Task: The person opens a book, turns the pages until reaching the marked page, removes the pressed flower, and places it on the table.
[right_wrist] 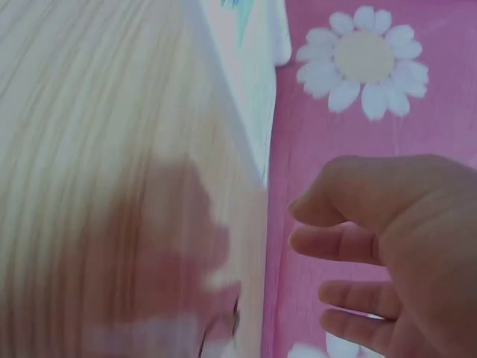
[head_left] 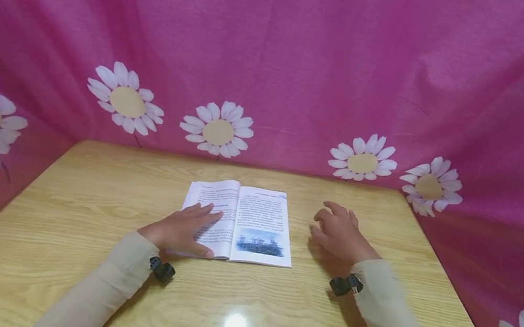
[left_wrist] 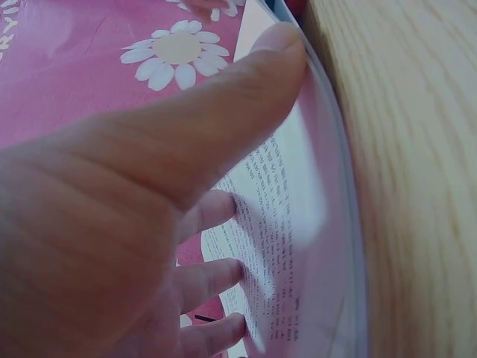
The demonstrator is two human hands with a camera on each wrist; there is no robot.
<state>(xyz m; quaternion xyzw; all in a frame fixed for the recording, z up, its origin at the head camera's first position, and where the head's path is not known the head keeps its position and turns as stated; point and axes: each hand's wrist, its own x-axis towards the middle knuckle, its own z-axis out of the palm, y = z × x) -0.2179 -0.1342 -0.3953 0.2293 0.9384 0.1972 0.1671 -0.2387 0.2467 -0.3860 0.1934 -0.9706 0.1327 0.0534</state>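
Observation:
An open book (head_left: 262, 211) lies on the wooden table, with printed text on both pages and a blue picture low on the right page. My left hand (head_left: 184, 230) rests spread on the left page (left_wrist: 276, 216), its thumb along the book's bottom edge near the spine. In the left wrist view the fingertips touch the printed lines. To the right of the book, my right hand (head_left: 340, 231) hovers over the table, apart from the pages, its fingers loosely bent and holding nothing. Its shadow falls on the wood in the right wrist view.
The table (head_left: 239, 298) has a light wood grain and a bright reflection near the front. A pink cloth (head_left: 299, 72) with large white daisies hangs behind and along both sides. A small black device (head_left: 163, 270) is strapped on each wrist.

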